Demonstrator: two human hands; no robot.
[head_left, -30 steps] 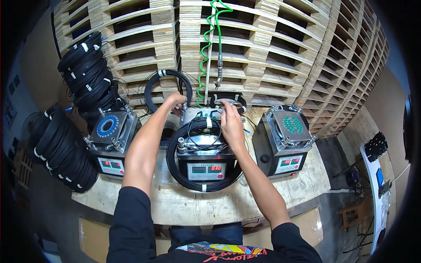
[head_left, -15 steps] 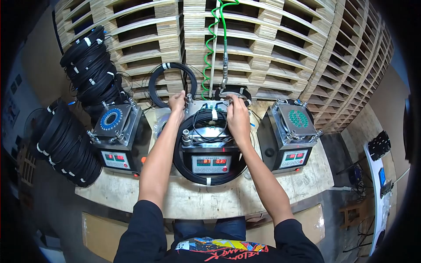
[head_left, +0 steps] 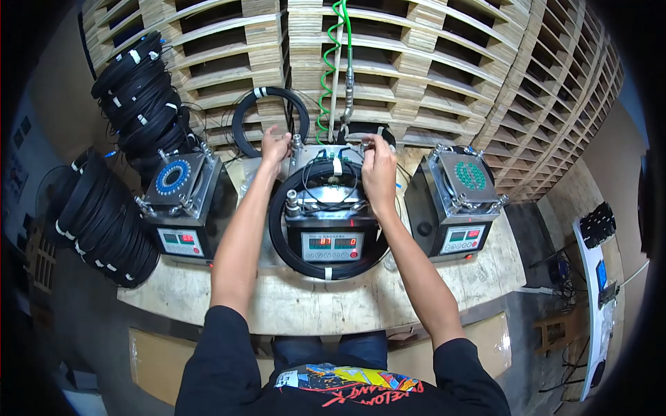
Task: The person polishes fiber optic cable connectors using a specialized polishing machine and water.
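In the middle stands a polishing-type machine (head_left: 298, 239) with a lit red display. A black cable coil (head_left: 329, 272), bound with white tape, leans around its front. My left hand (head_left: 276, 147) is beside the metal clamp knob (head_left: 297, 141) at the back left of the top plate, its fingers spread. At the back right corner, my right hand (head_left: 379, 166) has its fingers curled in at the other clamp post, which they largely hide. Green-ended connectors (head_left: 333, 157) sit along the plate between both hands.
Similar machines stand left (head_left: 182, 215) and right (head_left: 454, 215), one with a blue ring of connectors, one with green. Stacked cable coils (head_left: 104, 222) rise at the far left. Another coil (head_left: 238, 125) leans behind. A green air hose (head_left: 348, 41) hangs before wooden pallets (head_left: 395, 48).
My left hand's fingers have come away from the back left knob and spread. My right hand stays at the back right corner. The display's right number went from 0.30 to 0.
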